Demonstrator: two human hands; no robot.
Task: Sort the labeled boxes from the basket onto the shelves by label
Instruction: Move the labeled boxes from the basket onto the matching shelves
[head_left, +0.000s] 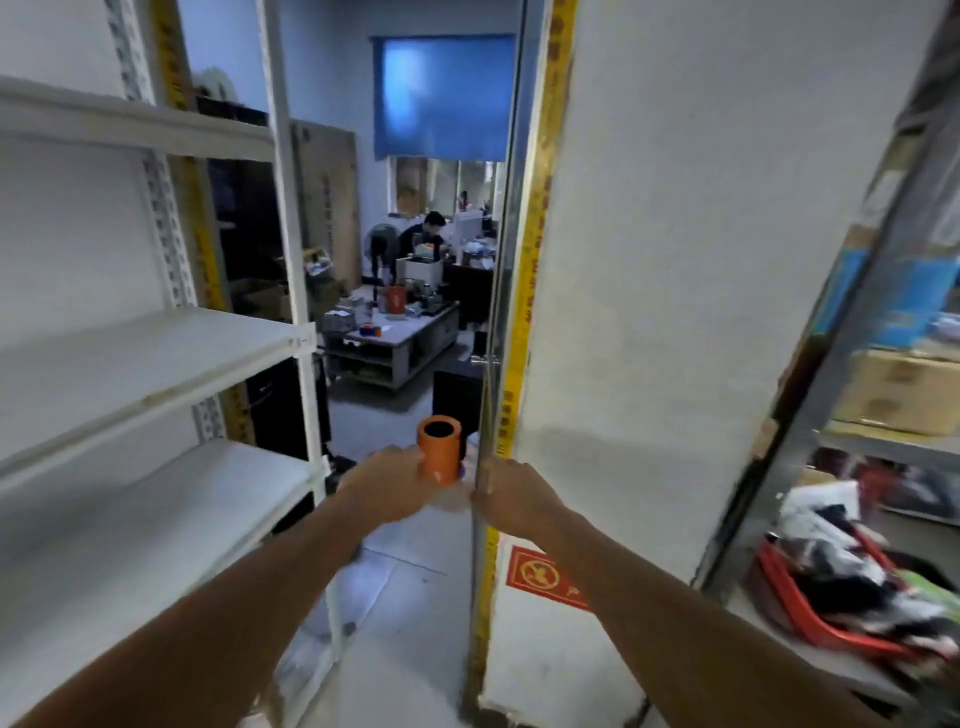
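My left hand (388, 486) is stretched forward at waist height and grips an orange cylinder (439, 448) with a dark open top, held upright. My right hand (514, 493) is beside it, fingers curled around the edge of a glass door (488, 395). White shelves (156, 353) stand to my left, and the boards in view hold nothing. A red basket (810, 623) filled with mixed items sits low on the right, under a metal rack. No labeled box shows in either hand.
A white wall panel (649, 312) with yellow edge tape fills the right centre. A metal rack (898, 395) at far right holds cardboard boxes. Through the doorway lies an office with a cluttered low table (400, 332) and a seated person (423, 234).
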